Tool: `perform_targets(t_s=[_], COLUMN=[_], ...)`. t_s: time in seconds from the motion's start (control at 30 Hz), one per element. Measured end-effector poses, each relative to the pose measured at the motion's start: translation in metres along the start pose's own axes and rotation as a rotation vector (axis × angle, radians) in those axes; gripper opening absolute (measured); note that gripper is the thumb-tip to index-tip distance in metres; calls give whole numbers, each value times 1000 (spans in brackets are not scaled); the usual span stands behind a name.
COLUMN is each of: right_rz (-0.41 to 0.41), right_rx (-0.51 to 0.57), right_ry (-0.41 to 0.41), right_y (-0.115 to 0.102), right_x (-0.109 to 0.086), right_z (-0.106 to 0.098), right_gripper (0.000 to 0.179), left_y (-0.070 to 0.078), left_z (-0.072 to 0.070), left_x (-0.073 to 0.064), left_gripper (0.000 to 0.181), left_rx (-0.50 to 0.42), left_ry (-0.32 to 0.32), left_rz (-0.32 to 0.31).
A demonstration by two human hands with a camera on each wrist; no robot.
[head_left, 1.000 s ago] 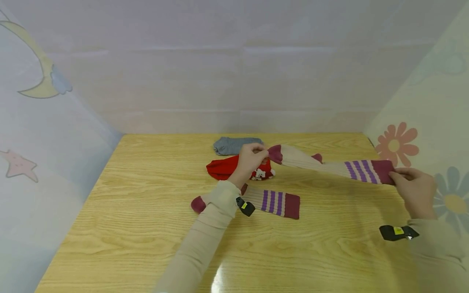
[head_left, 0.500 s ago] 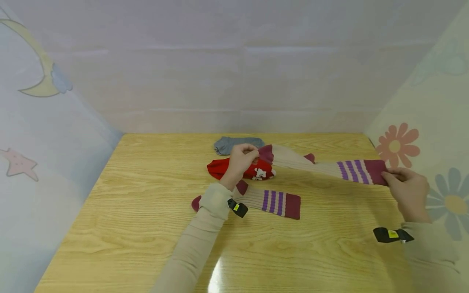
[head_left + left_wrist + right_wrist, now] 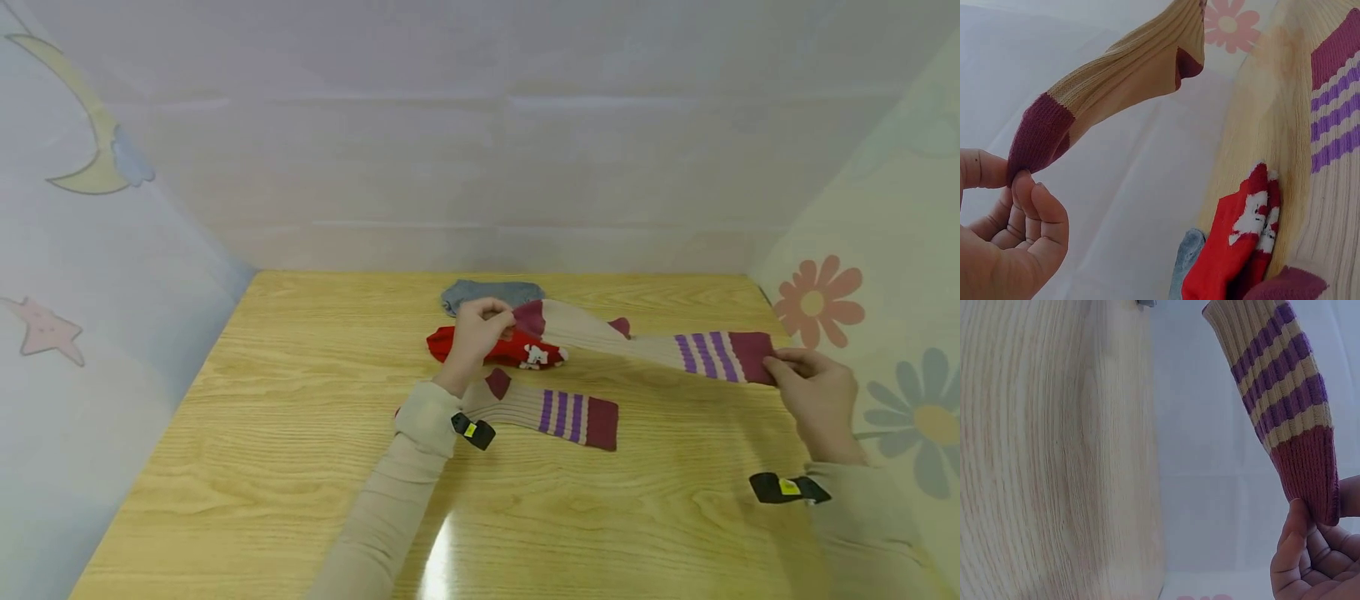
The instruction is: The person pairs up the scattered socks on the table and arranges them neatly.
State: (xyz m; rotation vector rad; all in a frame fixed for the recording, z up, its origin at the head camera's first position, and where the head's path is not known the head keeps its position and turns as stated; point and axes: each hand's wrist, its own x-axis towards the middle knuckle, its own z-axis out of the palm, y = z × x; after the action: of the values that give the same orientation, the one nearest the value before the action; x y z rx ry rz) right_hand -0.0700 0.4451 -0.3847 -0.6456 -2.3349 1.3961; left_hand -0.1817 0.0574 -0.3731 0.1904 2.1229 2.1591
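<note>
A long beige sock point(image 3: 573, 323) with maroon toe, heel and cuff and purple stripes is stretched between both hands above the table. My left hand point(image 3: 476, 337) pinches its toe; in the left wrist view the thumb and fingertips meet on the maroon tip point(image 3: 1038, 134). My right hand point(image 3: 819, 400) pinches the cuff, whose maroon band point(image 3: 1310, 469) shows in the right wrist view. Below lies a matching striped sock point(image 3: 517, 406) flat on the wood, its toe mostly hidden by my left sleeve. The red socks point(image 3: 517, 350) with a white figure lie behind it, partly covered by my left hand.
Grey socks point(image 3: 498, 293) lie near the back edge of the wooden table point(image 3: 262, 433). A pale backdrop point(image 3: 487, 167) rises behind the table, with printed side panels at left and right.
Both hands have moved a little to the left, carrying the stretched sock with them. The socks on the table stay where they were.
</note>
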Motion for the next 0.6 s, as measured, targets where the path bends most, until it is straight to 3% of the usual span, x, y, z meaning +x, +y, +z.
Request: perform_targets(t_s=[0.1,0.2,0.43,0.6], right_rz=[7,3,-19,-65], right_rx=[-3,-29,-72,-119], right_ry=[-29,-38,-45,-49], right_y=[-3,-11,-15,-19], right_x=[-1,-6,-8,-10], right_z=[-1,1,7,12], right_gripper=[4,11,3,21], left_y=[0,-1,-2,-1], left_z=[3,-1,-8,-15], left_x=[-2,-3,-5,-6], left_gripper=[10,9,8,9], left_rx=[7,-3,-17,-46], left_ry=[12,21,45,52], left_rz=[20,34,30,6])
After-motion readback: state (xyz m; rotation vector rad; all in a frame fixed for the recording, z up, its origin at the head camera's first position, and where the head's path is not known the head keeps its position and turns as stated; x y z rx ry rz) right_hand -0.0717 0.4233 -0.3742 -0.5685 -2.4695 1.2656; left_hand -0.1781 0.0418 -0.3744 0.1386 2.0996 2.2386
